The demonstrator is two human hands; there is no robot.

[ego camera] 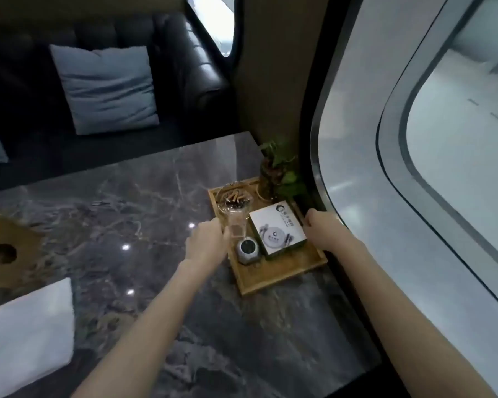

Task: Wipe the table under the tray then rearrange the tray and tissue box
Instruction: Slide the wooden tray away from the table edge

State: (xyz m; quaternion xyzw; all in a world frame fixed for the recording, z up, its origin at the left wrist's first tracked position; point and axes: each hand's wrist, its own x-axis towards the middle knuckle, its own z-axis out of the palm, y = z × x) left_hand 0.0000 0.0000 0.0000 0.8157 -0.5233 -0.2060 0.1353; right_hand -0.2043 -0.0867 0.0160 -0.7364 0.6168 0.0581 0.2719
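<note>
Your left hand (pixel 206 239) is at the left rim of the wooden tray (pixel 273 278); your right hand (pixel 318 226) is at its right rim, beside the wall. Both sets of fingers curl toward the rims, but whether they have closed on the wood cannot be told.

The tray sits flat on the marble worktop (pixel 127 214) at its right edge. It carries a white printed box (pixel 276 231), likely the tissue box, a glass ashtray (pixel 233 196), a small round container (pixel 247 249), a clear stand (pixel 236 225) and a potted plant (pixel 279 170).

A white cloth (pixel 26 334) lies unused at the near left corner.

Judgement: the task is at its start. Lifting, wiping beneath and rearranging all remain.
</note>
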